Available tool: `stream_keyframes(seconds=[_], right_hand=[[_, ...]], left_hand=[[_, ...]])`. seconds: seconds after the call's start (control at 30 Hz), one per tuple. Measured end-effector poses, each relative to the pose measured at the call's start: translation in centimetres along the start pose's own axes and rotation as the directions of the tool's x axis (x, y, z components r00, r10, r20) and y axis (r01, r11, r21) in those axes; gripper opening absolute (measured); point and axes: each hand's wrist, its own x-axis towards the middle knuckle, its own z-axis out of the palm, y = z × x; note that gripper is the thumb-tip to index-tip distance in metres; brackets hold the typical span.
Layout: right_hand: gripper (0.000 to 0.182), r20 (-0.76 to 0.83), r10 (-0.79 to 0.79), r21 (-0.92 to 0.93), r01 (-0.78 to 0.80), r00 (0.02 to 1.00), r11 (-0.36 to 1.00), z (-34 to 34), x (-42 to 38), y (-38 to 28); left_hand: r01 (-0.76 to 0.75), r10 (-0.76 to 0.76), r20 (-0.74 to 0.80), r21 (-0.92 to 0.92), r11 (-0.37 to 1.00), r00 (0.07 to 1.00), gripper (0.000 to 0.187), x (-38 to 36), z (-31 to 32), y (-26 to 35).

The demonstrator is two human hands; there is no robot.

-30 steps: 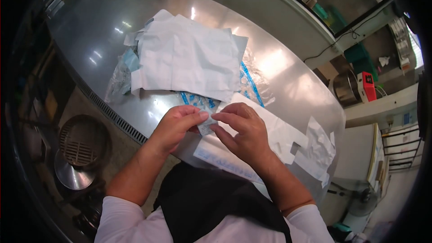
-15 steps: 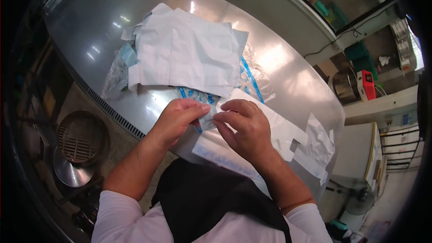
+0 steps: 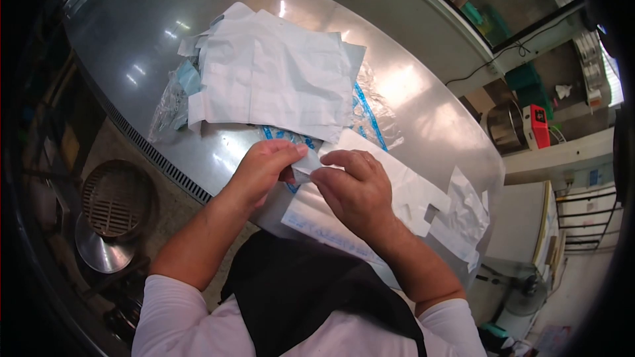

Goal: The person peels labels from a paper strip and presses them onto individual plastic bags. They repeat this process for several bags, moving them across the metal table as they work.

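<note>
A small pale, bluish-white slip (image 3: 306,164) is pinched between both hands over the near edge of the steel table. My left hand (image 3: 266,166) grips its left side, thumb on top and fingers curled beneath. Thumb and bent fingers of my right hand (image 3: 360,188) close on its right edge. Below and to the right lie flat white plastic bags (image 3: 410,192) with cut-out handles. Just beyond my hands, a pile of white sheets (image 3: 278,73) rests on clear plastic wrapping with blue print (image 3: 372,116).
The steel table (image 3: 145,20) has a slotted strip (image 3: 155,149) along its near left edge. Crumpled clear plastic (image 3: 170,116) lies left of the pile. On the floor side at left are a round grate (image 3: 119,198) and a metal lid (image 3: 102,248). A red device (image 3: 540,125) stands at far right.
My right thumb and fingers have closed together on the slip's edge, and the slip now looks tilted or folded. My left hand has barely moved.
</note>
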Motion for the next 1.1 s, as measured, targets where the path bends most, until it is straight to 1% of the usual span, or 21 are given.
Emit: stream_keyframes(seconds=[0.07, 0.1, 0.13, 0.17, 0.2, 0.27, 0.3, 0.33, 0.4, 0.47, 0.5, 0.57, 0.6, 0.67, 0.7, 0.73, 0.83, 0.9, 0.93, 1.0, 1.1], right_hand=[[0.014, 0.021, 0.072, 0.069, -0.073, 0.997, 0.995, -0.1, -0.5, -0.4], [0.01, 0.042, 0.309, 0.309, -0.306, 0.95, 0.9, -0.3, -1.1, -0.5], [0.008, 0.119, 0.518, 0.518, -0.498, 0.847, 0.696, -0.6, -1.6, -0.6], [0.009, 0.261, 0.73, 0.763, -0.598, 0.632, 0.245, -0.6, -2.2, -0.4], [0.014, 0.395, 0.77, 0.836, -0.544, 0.501, -0.074, -1.0, -3.6, 1.2], [0.015, 0.535, 0.798, 0.818, -0.405, 0.278, -0.407, -2.1, -4.7, 2.1], [0.014, 0.585, 0.791, 0.787, -0.359, 0.18, -0.501, -1.9, -5.8, 2.6], [0.014, 0.579, 0.797, 0.792, -0.35, 0.169, -0.501, -1.0, -7.5, 2.9], [0.013, 0.74, 0.672, 0.655, -0.257, 0.029, -0.71, 1.1, -10.6, 3.2], [0.015, 0.771, 0.637, 0.622, -0.208, -0.008, -0.755, 3.0, -11.1, 2.3], [0.015, 0.771, 0.637, 0.624, -0.187, -0.013, -0.759, 4.0, -11.6, 2.3], [0.015, 0.769, 0.639, 0.629, -0.156, -0.021, -0.761, 5.0, -11.9, 2.2], [0.014, 0.764, 0.645, 0.637, -0.127, -0.027, -0.76, 5.3, -11.9, 2.2], [0.014, 0.758, 0.652, 0.646, -0.099, -0.038, -0.757, 5.7, -11.7, 2.1], [0.014, 0.753, 0.657, 0.654, -0.068, -0.038, -0.754, 6.0, -11.7, 2.1], [0.014, 0.749, 0.662, 0.66, -0.038, -0.038, -0.75, 6.2, -11.6, 2.1], [0.012, 0.751, 0.659, 0.658, -0.036, -0.044, -0.752, 6.9, -11.3, 1.8], [0.013, 0.756, 0.654, 0.652, -0.049, -0.037, -0.757, 7.5, -11.7, 2.0], [0.017, 0.76, 0.649, 0.647, -0.061, -0.03, -0.76, 7.6, -11.7, 1.9], [0.02, 0.749, 0.662, 0.66, -0.068, -0.023, -0.749, 7.3, -11.5, 1.3], [0.025, 0.745, 0.667, 0.666, -0.069, -0.002, -0.743, 6.9, -11.7, 0.9]], left_hand=[[-0.009, 0.009, -0.014, -0.058, 0.998, 1.0, 0.023, 0.5, -0.4, -0.6], [-0.004, 0.003, -0.013, -0.058, 0.998, 1.0, 0.023, 0.7, -0.6, -0.5], [-0.053, 0.047, -0.074, -0.076, 0.996, 0.996, 0.023, 1.0, -0.9, -0.3], [-0.101, 0.088, -0.135, -0.092, 0.991, 0.987, 0.023, 1.3, -1.4, 0.0], [-0.132, 0.109, -0.184, -0.12, 0.984, 0.977, 0.023, 1.5, -2.2, 0.8], [-0.169, 0.16, -0.264, -0.012, 0.986, 0.951, 0.028, 2.1, -5.3, 2.1], [-0.215, 0.216, -0.254, 0.031, 0.976, 0.943, 0.031, 2.4, -6.5, 2.8], [-0.177, 0.205, -0.265, 0.129, 0.976, 0.942, 0.033, 2.4, -7.7, 3.5], [-0.127, 0.187, -0.265, 0.226, 0.966, 0.946, 0.034, 2.7, -9.7, 3.8], [-0.055, 0.316, -0.366, 0.574, 0.817, 0.875, 0.04, 3.2, -11.5, 3.0], [-0.05, 0.306, -0.356, 0.576, 0.816, 0.883, 0.04, 3.5, -12.5, 2.4], [-0.261, 0.637, -0.3, 0.728, 0.634, 0.711, 0.047, 3.4, -13.9, 0.8], [-0.262, 0.633, -0.291, 0.728, 0.633, 0.718, 0.047, 2.6, -13.0, 1.0], [-0.289, 0.835, -0.094, 0.912, 0.291, 0.543, 0.051, 0.0, -9.6, 2.3], [-0.37, 0.866, 0.01, 0.906, 0.204, 0.5, 0.049, -0.6, -8.6, 2.3], [-0.371, 0.864, 0.009, 0.905, 0.207, 0.503, 0.049, -1.2, -7.3, 2.0], [-0.525, 0.827, 0.189, 0.839, 0.144, 0.529, 0.047, -2.7, -4.3, 0.9], [-0.602, 0.694, 0.347, 0.783, 0.156, 0.631, 0.044, -2.8, -3.2, -0.2], [-0.604, 0.696, 0.348, 0.782, 0.155, 0.628, 0.044, -2.9, -2.6, -0.8], [-0.575, 0.543, 0.429, 0.808, 0.127, 0.722, 0.041, -2.8, -1.5, -2.3], [-0.608, 0.41, 0.534, 0.791, 0.064, 0.739, 0.045, -1.5, -0.2, -4.8]])
